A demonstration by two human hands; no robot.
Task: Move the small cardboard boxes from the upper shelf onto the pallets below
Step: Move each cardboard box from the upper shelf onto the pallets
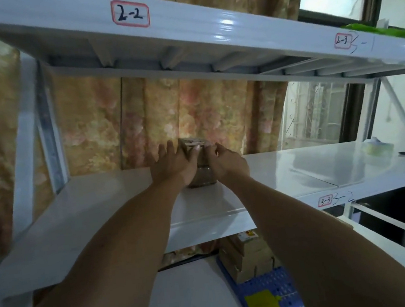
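a: where is the small cardboard box (200, 156)?

b: on the white shelf (101, 205), at its far edge against the floral curtain (152, 123), between two outstretched bare arms.

a: and the hands?

b: the left hand (172, 166) lies on the box's left side, fingers straight and slightly apart, thumb across the near face. the right hand (225, 162) grips the upper right edge, fingers curled together over it.

a: is the box off the shelf?

b: cannot tell; its lower part is blurred into the glossy surface.

a: what lies below?

b: a blue pallet (271, 281) on the floor, near and right, carrying stacked cardboard boxes (246, 257) at its far end and a yellow sheet (261, 303) nearer. the beam overhead carries a red-bordered label (130, 13) reading 2-2.
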